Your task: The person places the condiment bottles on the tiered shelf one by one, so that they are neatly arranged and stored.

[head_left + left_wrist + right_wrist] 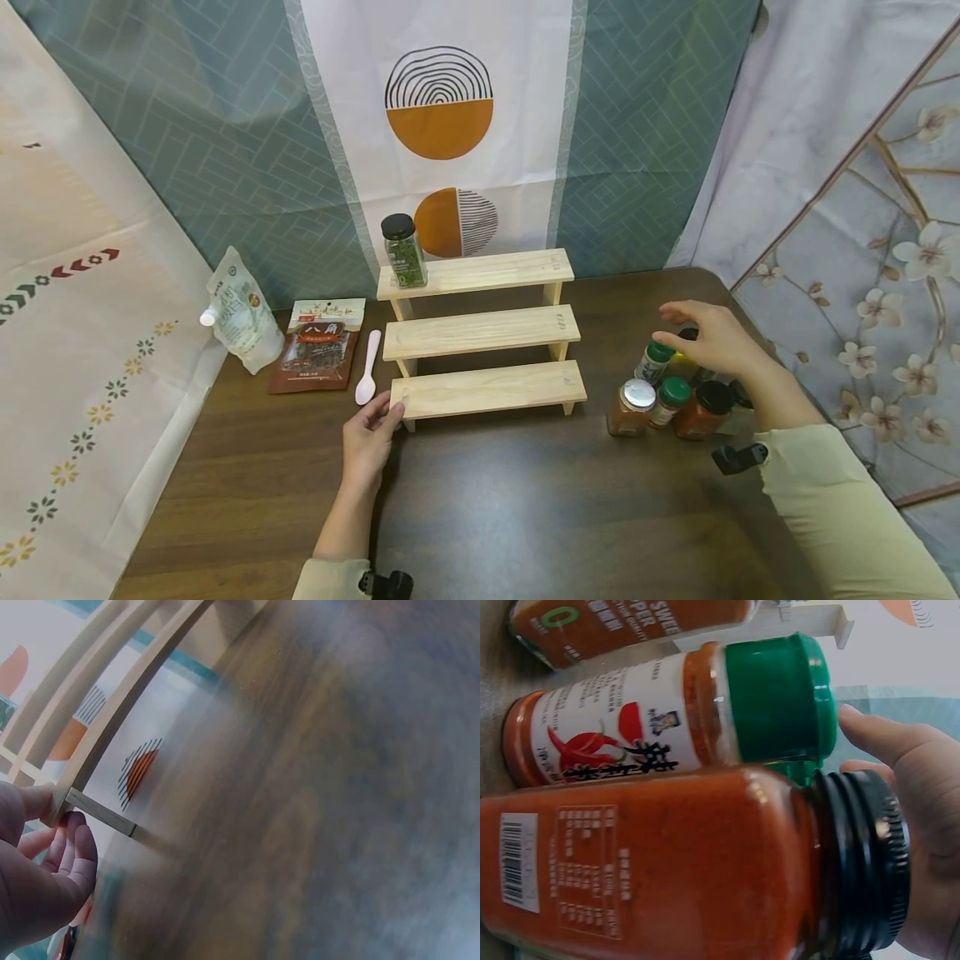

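Note:
A three-tier wooden rack (487, 390) stands in the middle of the table. My left hand (370, 437) pinches the left end of its lowest board, thumb on top and fingers underneath, as the left wrist view also shows. On the top tier, at the left, is a jar of green dried herbs (406, 252) with a black lid. Over a cluster of spice jars at the right, my right hand (708, 335) hovers with fingers spread and slightly bent. Below it are a green-capped shaker (656, 360), a silver-lidded jar (632, 408) and a black-lidded jar of red powder (652, 862).
Left of the rack lie a pink spoon (367, 371) and a brown-red packet (318, 346). A white spouted pouch (243, 312) leans by the left cloth. Patterned cloths (637, 142) hang behind and at both sides of the brown table (510, 517).

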`<state>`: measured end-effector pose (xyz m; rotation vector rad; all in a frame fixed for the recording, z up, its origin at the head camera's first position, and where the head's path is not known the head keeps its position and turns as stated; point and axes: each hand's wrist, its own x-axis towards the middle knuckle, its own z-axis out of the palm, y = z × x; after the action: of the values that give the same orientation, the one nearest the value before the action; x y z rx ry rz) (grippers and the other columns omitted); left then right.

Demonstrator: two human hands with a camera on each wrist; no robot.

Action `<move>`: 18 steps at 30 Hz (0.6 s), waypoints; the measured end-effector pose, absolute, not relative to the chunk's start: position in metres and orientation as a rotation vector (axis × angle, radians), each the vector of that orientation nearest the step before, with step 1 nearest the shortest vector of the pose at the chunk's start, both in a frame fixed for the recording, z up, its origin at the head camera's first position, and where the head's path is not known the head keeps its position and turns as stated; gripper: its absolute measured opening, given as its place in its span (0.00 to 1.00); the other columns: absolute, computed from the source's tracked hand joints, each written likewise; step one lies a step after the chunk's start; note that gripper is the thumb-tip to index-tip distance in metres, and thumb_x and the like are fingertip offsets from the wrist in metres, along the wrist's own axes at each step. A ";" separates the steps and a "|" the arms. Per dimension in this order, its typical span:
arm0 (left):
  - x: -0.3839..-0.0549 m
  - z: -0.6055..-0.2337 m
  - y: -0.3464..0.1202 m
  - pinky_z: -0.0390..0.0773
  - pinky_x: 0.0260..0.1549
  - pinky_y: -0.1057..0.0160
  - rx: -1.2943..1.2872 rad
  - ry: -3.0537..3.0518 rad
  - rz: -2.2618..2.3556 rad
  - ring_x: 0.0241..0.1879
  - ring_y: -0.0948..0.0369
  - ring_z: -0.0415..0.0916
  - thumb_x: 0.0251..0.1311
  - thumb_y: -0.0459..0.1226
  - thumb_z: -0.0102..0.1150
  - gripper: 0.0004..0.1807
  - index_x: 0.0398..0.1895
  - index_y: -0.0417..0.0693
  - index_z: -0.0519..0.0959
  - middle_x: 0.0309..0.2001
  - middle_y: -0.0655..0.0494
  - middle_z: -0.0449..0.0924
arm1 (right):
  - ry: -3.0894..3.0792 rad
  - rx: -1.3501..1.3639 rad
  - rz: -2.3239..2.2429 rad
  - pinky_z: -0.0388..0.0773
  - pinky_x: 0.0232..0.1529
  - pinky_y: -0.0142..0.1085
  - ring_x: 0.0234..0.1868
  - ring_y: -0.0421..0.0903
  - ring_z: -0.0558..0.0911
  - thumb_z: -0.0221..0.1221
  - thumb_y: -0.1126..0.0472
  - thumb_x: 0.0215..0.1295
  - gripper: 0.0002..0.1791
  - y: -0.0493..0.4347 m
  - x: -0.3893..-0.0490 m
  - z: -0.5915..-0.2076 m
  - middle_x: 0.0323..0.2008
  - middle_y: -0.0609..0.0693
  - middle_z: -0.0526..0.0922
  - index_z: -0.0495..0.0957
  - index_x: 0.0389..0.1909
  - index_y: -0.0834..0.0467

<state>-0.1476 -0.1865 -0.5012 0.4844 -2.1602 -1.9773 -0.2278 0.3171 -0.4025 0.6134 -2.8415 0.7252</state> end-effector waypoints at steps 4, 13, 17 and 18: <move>-0.147 -0.501 -0.186 0.79 0.35 0.74 0.485 -2.167 -1.982 0.33 0.70 0.79 0.67 0.33 0.65 0.22 0.62 0.31 0.77 0.48 0.40 0.82 | -2.895 0.647 0.718 0.75 0.54 0.61 0.51 0.63 0.81 0.70 0.54 0.64 0.31 0.317 -0.227 -0.405 0.49 0.65 0.84 0.76 0.59 0.69; -0.146 -0.499 -0.188 0.79 0.34 0.74 0.478 -2.163 -2.003 0.34 0.69 0.78 0.67 0.33 0.65 0.24 0.63 0.30 0.75 0.49 0.39 0.81 | -2.915 0.748 0.659 0.80 0.47 0.56 0.45 0.58 0.82 0.78 0.58 0.51 0.29 0.318 -0.229 -0.409 0.44 0.60 0.86 0.82 0.51 0.69; -0.147 -0.500 -0.189 0.79 0.35 0.74 0.474 -2.149 -2.013 0.34 0.69 0.79 0.67 0.33 0.65 0.23 0.62 0.30 0.76 0.48 0.40 0.82 | -2.872 0.789 0.620 0.81 0.43 0.53 0.41 0.55 0.83 0.78 0.60 0.50 0.25 0.317 -0.230 -0.411 0.39 0.57 0.86 0.84 0.47 0.68; -0.147 -0.501 -0.189 0.79 0.35 0.74 0.473 -2.143 -2.016 0.34 0.69 0.79 0.67 0.33 0.65 0.23 0.62 0.31 0.76 0.47 0.40 0.82 | -2.856 0.804 0.615 0.81 0.41 0.53 0.39 0.54 0.83 0.78 0.60 0.51 0.24 0.316 -0.230 -0.411 0.38 0.56 0.86 0.84 0.46 0.67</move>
<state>-0.1466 -0.1890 -0.5011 0.4731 -2.1433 -2.0162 -0.2305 0.3163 -0.4114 0.8041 -2.8560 0.6151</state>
